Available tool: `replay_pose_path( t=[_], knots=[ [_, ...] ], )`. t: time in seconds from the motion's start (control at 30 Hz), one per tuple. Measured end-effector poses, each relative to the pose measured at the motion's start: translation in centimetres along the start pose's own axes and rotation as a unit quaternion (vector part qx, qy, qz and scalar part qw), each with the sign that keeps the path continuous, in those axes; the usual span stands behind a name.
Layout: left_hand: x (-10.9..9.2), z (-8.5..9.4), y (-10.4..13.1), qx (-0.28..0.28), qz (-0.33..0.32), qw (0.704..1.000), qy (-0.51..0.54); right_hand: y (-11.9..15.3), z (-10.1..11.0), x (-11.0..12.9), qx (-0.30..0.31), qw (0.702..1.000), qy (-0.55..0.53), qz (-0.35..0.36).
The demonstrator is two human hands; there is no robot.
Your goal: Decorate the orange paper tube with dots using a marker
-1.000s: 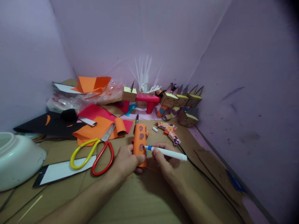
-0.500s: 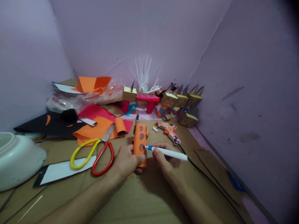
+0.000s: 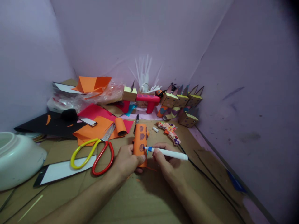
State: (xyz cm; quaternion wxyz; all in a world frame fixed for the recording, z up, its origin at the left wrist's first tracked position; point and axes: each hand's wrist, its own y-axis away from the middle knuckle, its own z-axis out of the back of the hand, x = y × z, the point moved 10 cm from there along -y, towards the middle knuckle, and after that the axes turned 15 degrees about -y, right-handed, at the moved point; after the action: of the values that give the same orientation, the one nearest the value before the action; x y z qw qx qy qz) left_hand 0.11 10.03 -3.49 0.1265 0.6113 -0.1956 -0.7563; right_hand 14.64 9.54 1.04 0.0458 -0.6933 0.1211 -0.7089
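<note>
An orange paper tube (image 3: 140,137) with dark spots stands out in the middle of the head view. My left hand (image 3: 128,158) grips its lower end, thumb across the front. In my right hand (image 3: 164,157) is a white marker (image 3: 175,153) with a blue band, its tip at the lowest visible spot on the tube. A small white cap (image 3: 155,129) lies just beyond, to the right of the tube. Behind the tube is a dark pen (image 3: 137,119), partly hidden.
Scissors (image 3: 108,143) with yellow and red handles lie at left, near a short orange roll (image 3: 120,126) and a white pot (image 3: 18,160). A patterned glue gun (image 3: 170,132) trails a black cord at right. Cardboard animal figures (image 3: 170,99) line the back.
The marker tip has shifted very slightly on the same spot. Both hands otherwise hold nearly the same position.
</note>
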Motion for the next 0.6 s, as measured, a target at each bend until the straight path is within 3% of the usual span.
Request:
replay_pose_path(
  t=[0.6],
  knots=[
    [0.14, -0.33, -0.24, 0.014, -0.007, 1.0, -0.015, 0.26, -0.62, 0.27, 0.007, 1.0, -0.014, 0.009]
  ],
)
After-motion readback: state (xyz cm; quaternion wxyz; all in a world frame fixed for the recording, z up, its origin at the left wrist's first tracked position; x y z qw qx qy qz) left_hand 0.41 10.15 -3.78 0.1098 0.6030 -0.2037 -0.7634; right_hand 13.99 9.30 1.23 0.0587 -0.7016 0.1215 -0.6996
